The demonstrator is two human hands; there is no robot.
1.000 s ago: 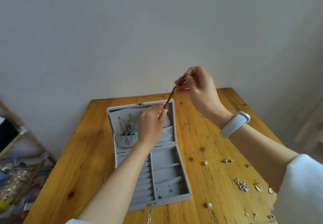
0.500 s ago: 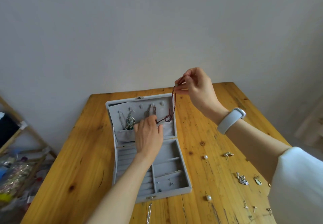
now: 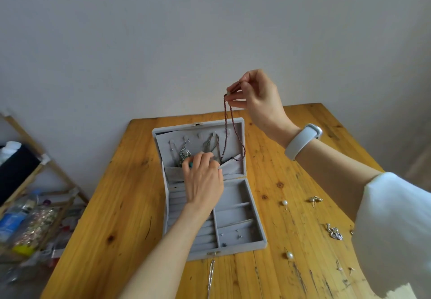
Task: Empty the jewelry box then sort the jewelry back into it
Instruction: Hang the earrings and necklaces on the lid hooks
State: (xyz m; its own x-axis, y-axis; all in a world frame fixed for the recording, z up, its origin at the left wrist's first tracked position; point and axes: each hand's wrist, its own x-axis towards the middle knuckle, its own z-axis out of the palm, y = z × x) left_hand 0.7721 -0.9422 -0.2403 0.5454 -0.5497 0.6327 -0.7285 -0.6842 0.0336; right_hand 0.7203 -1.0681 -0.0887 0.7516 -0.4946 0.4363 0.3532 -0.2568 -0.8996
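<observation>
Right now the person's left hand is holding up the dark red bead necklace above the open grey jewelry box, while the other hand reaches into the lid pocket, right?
Not quite: the head view shows the right hand pinching the dark red bead necklace above the open grey jewelry box. The left hand is at the lid pocket.
</observation>
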